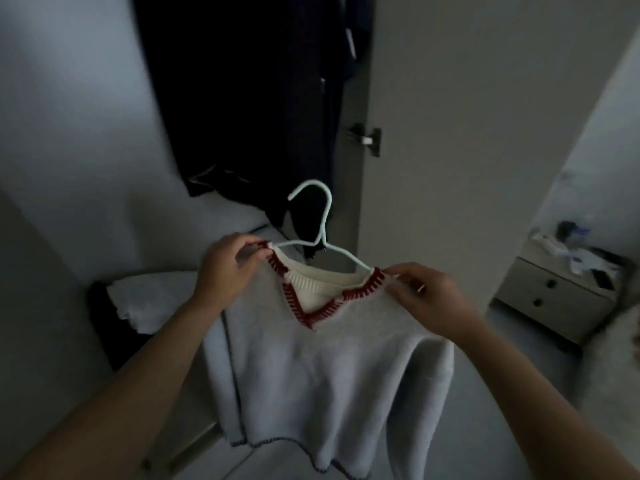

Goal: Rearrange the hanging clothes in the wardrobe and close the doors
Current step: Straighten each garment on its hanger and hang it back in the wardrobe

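While both hands pinch its shoulders, left hand (225,268) and right hand (424,294), the pale grey knit vest with red-stitched V-neck (322,358) is being settled on a white wire hanger (313,216); hooking it beside the dark hanging clothes (242,98) likely comes next.

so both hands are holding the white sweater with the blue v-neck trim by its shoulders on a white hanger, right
Not quite: the head view shows red trim on the V-neck, not blue. The rest holds: the left hand and right hand pinch the white sweater at its shoulders, on a white hanger.
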